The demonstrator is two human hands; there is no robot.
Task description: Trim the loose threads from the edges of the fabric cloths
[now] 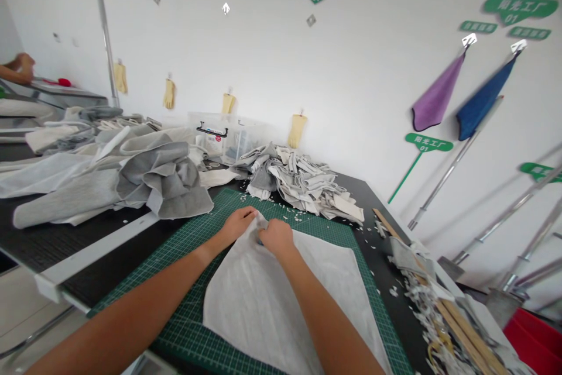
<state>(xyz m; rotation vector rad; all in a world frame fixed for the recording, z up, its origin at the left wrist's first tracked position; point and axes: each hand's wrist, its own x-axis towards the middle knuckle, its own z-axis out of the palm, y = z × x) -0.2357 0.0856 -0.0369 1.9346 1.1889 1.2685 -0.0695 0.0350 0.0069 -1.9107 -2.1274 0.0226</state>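
Observation:
A light grey piece of cloth [259, 299] lies over the green cutting mat [197, 328], its far edge lifted a little off the mat. My left hand [239, 224] is closed in a pinch on that raised edge. Close to its right, my right hand [278, 236] is curled shut against the same edge. A small bluish thing [260, 241] shows by the right hand's fingers, too little of it to name. The right forearm crosses over the cloth and covers part of it.
A loose heap of grey cloths [162, 176] lies at left, and a pile of cut strips [302, 179] beyond the mat. Behind stands a clear plastic box [215, 135]. Scraps and wooden strips [456, 322] line the right edge. A co-worker's hands [21, 68] show far left.

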